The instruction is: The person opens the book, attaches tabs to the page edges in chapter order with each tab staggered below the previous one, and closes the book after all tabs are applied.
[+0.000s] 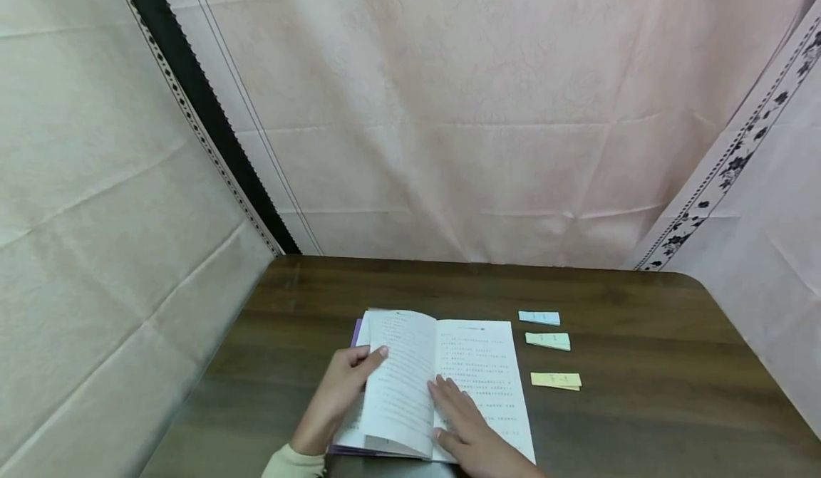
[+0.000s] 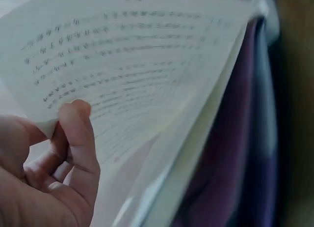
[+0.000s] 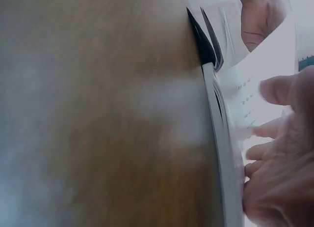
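Fingers, left: thumb and curled fingers (image 2: 73, 138) of the left hand (image 1: 343, 385) pinch the outer edge of a lifted page (image 1: 398, 378), low and left of centre in the head view; the thumb lies on the printed side.
Fingers, right: right hand (image 1: 468, 428) lies nearly flat, fingers straight and slightly spread, pressing the right-hand page near the bottom centre of the frame. It grips nothing.
Book: an open book (image 1: 477, 371) with small printed text and a purple cover showing at its left edge lies on the table, lower centre of the head view, directly under both hands.
Page: partly raised and curved, standing between the two halves of the book, not yet laid down on either side.
Step in hand: by my reading, a page turn caught halfway, one hand lifting the sheet and the other holding the book open.
Next move calls for: likely carrying the sheet over and smoothing it flat while the right hand keeps the book from shifting.
Paper slips: three small slips, blue (image 1: 539, 318), green (image 1: 548, 340) and yellow (image 1: 556, 380), lie in a column just right of the book, untouched.
Table: dark wood table (image 1: 641, 407), backed by pale cloth hangings.
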`<state>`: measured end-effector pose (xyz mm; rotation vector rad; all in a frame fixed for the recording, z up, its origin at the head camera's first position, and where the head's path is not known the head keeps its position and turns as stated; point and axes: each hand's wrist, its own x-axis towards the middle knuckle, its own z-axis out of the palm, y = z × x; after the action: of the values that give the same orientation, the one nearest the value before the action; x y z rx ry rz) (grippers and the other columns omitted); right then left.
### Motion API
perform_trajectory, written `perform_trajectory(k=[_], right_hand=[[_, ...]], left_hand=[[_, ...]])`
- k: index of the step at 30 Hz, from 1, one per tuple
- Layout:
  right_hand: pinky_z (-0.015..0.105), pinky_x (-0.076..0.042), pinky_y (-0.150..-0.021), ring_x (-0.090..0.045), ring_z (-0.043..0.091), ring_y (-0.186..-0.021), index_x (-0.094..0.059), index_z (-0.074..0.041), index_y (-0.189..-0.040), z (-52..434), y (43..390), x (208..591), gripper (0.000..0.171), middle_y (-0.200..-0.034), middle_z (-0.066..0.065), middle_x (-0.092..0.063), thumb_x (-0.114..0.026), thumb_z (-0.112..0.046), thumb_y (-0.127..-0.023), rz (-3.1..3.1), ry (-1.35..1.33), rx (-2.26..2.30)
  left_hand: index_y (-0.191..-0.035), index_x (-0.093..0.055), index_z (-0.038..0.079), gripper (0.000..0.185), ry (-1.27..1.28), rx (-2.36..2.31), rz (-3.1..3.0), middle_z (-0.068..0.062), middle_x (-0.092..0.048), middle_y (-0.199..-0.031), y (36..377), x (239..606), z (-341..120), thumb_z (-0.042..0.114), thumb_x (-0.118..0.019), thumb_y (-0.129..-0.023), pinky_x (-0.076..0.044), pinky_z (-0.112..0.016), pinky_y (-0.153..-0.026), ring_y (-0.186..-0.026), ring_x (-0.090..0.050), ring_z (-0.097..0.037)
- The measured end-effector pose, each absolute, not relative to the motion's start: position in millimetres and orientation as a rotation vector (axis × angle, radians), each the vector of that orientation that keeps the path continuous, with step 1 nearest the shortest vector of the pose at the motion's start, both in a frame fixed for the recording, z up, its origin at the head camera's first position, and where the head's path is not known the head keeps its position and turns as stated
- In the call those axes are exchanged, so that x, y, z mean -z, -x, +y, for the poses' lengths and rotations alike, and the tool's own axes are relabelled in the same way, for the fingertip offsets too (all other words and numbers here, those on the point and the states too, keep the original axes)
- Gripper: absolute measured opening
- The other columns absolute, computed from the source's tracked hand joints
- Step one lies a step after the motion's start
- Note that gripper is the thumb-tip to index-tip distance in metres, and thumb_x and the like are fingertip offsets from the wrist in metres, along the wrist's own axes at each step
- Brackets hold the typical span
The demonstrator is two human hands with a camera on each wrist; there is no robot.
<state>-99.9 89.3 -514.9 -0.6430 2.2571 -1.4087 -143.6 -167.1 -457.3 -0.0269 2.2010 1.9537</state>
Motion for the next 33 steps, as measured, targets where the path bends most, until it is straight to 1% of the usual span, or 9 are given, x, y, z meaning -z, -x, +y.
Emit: perform_trajectory(k=[3, 5, 7, 11, 18, 24, 27, 29, 33], right_hand=[[0.034, 0.020, -0.124, 0.005, 0.044, -0.161, -0.021, -0.014, -0.170, 86, 103, 526, 0.074, -0.176, 0.019, -0.008, -0.053, -0.042, -0.109, 2.294, 0.718, 1.356], [0.037, 0.018, -0.125, 0.004, 0.046, -0.160, -0.023, -0.011, -0.169, 83, 106, 530, 0.075, -0.175, 0.021, -0.010, -0.055, -0.041, -0.108, 2.328, 0.740, 1.319], [0.057, 0.012, -0.127, 0.001, 0.047, -0.160, -0.024, -0.009, -0.168, 80, 109, 532, 0.074, -0.175, 0.022, -0.012, -0.056, -0.038, -0.107, 2.363, 0.741, 1.267], [0.076, -0.001, -0.121, -0.004, 0.048, -0.160, -0.028, -0.005, -0.166, 72, 113, 534, 0.069, -0.174, 0.022, -0.015, -0.056, -0.028, -0.106, 2.423, 0.721, 1.142], [0.075, -0.015, -0.121, -0.016, 0.046, -0.159, -0.039, -0.004, -0.162, 65, 110, 535, 0.062, -0.173, 0.020, -0.024, -0.056, -0.019, -0.104, 2.580, 0.673, 0.968], [0.069, -0.029, -0.119, -0.027, 0.043, -0.157, -0.044, -0.008, -0.160, 63, 107, 524, 0.059, -0.171, 0.015, -0.032, -0.058, -0.029, -0.107, 2.685, 0.674, 0.755], [0.067, -0.034, -0.118, -0.029, 0.043, -0.157, -0.044, -0.009, -0.161, 67, 108, 523, 0.060, -0.171, 0.013, -0.033, -0.058, -0.034, -0.107, 2.686, 0.712, 0.692], [0.065, -0.036, -0.118, -0.029, 0.042, -0.157, -0.044, -0.010, -0.161, 69, 109, 521, 0.061, -0.171, 0.012, -0.033, -0.058, -0.036, -0.107, 2.679, 0.734, 0.642], [0.062, -0.039, -0.117, -0.028, 0.038, -0.158, -0.042, -0.015, -0.163, 68, 114, 511, 0.061, -0.172, 0.008, -0.032, -0.058, -0.037, -0.108, 2.678, 0.743, 0.552]], left_hand=[[-0.090, -0.068, -0.006, 0.038, -0.007, -1.875, 2.271, -0.003, -0.067, -0.075, 148, 456, -182, 0.029, -0.067, -0.105, -0.049, -0.023, -0.057, -0.066, -0.060, -0.011], [-0.085, -0.066, -0.004, 0.037, -0.032, -1.817, 2.332, -0.001, -0.063, -0.072, 151, 457, -189, 0.028, -0.068, -0.105, -0.047, -0.023, -0.055, -0.063, -0.058, -0.010], [-0.078, -0.061, -0.002, 0.040, -0.057, -1.743, 2.419, 0.001, -0.055, -0.065, 154, 460, -196, 0.027, -0.069, -0.104, -0.042, -0.022, -0.052, -0.058, -0.052, -0.009], [-0.071, -0.057, 0.003, 0.044, -0.087, -1.542, 2.559, 0.005, -0.044, -0.058, 156, 468, -210, 0.031, -0.069, -0.104, -0.038, -0.023, -0.050, -0.053, -0.042, -0.008], [-0.065, -0.042, 0.015, 0.052, -0.110, -1.212, 2.659, 0.006, -0.032, -0.057, 158, 481, -221, 0.036, -0.070, -0.103, -0.026, -0.024, -0.050, -0.053, -0.028, -0.011], [-0.061, -0.047, 0.016, 0.049, -0.037, -0.840, 2.860, 0.005, -0.037, -0.056, 152, 481, -210, 0.033, -0.075, -0.099, -0.025, -0.027, -0.048, -0.051, -0.034, -0.011], [-0.070, -0.055, 0.011, 0.041, 0.011, -0.726, 2.911, 0.001, -0.047, -0.062, 149, 476, -203, 0.033, -0.078, -0.096, -0.033, -0.031, -0.047, -0.054, -0.043, -0.015], [-0.087, -0.065, 0.002, 0.036, 0.021, -0.632, 2.982, -0.006, -0.061, -0.074, 146, 473, -198, 0.033, -0.081, -0.093, -0.047, -0.037, -0.050, -0.063, -0.057, -0.022], [-0.122, -0.063, -0.010, 0.060, -0.094, -0.516, 3.130, -0.021, -0.070, -0.107, 138, 469, -183, 0.030, -0.089, -0.085, -0.059, -0.056, -0.077, -0.096, -0.067, -0.038]])
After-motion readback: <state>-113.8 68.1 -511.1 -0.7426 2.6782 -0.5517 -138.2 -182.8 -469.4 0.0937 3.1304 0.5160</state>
